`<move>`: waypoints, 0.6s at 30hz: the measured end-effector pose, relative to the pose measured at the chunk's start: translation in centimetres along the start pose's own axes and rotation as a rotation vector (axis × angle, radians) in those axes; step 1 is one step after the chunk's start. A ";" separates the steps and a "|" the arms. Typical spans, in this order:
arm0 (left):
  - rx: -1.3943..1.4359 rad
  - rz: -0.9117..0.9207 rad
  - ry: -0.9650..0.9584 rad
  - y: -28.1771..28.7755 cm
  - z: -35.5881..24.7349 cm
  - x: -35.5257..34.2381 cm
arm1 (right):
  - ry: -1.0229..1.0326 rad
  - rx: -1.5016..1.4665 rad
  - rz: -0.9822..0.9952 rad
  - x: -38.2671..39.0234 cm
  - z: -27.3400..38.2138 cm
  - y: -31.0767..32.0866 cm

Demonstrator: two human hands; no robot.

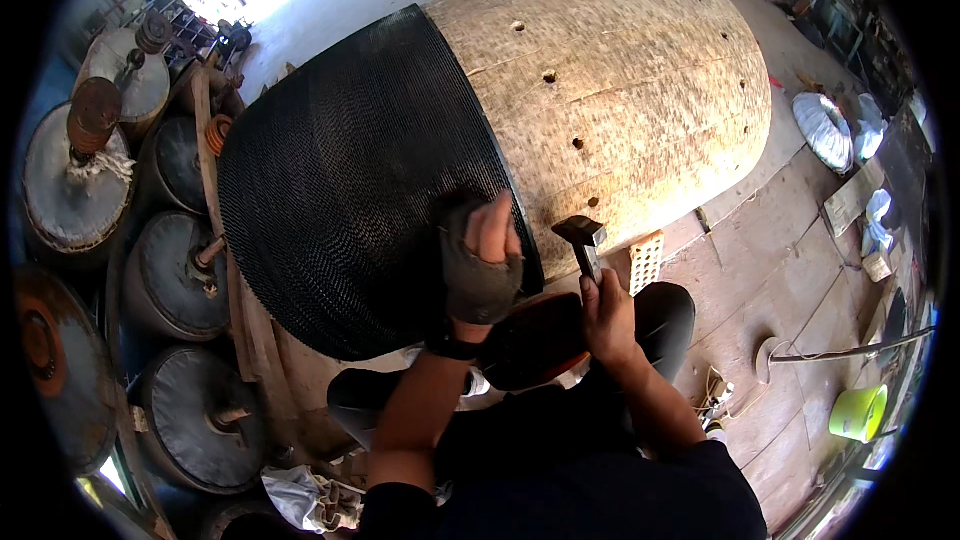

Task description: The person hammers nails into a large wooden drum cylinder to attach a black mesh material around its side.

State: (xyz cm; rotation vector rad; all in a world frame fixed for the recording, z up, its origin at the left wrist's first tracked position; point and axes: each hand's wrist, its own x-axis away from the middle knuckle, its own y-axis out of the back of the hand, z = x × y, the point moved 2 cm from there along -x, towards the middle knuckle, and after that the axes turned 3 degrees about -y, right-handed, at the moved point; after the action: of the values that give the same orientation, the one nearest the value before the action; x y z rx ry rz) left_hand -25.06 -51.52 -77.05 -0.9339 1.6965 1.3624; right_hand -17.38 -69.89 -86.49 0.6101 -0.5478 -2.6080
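Hands at a wooden drum (620, 80): gloved left hand (480, 260) presses black winding (350, 180), fingers curled; right hand (608, 315) grips hammer (583, 240).

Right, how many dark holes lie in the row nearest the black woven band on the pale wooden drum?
4 dark holes beside the black woven band: topmost, second, third, lowest, just above the metal hammer. Smaller holes farther right excluded.
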 end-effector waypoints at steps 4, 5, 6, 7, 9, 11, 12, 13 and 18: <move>0.060 0.023 0.172 -2.6 -0.8 2.0 | 0.024 -0.029 0.015 -0.3 0.5 0.5; 0.019 0.033 0.150 -2.6 -1.0 1.7 | 0.040 -0.024 0.015 -0.4 0.6 0.6; -0.024 0.043 0.128 -2.5 -1.2 1.4 | 0.033 -0.018 0.021 -0.5 0.7 0.7; -0.016 0.086 0.157 -2.3 -1.3 1.3 | 0.026 -0.016 0.029 -0.6 0.9 0.7; 0.000 0.171 0.216 -2.1 -1.3 1.1 | 0.008 -0.025 0.031 -0.6 1.0 0.7; -0.011 0.174 0.206 -2.1 -1.4 0.6 | -0.011 -0.049 0.022 -0.6 1.0 0.5; -0.015 0.176 0.201 -2.2 -1.3 0.5 | -0.001 -0.041 0.027 -0.6 1.1 0.6; 0.047 0.192 0.295 -2.5 -1.1 0.6 | 0.009 -0.037 0.037 -0.7 1.3 0.5; -0.143 0.143 0.272 -3.6 -1.8 -0.3 | 0.082 -0.049 0.029 -1.1 2.4 0.5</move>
State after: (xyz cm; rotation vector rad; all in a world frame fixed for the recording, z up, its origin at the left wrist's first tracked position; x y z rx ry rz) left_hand -21.94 -53.90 -78.07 -1.1398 1.9187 1.5221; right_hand -17.51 -69.11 -83.97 0.6846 -0.4621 -2.5490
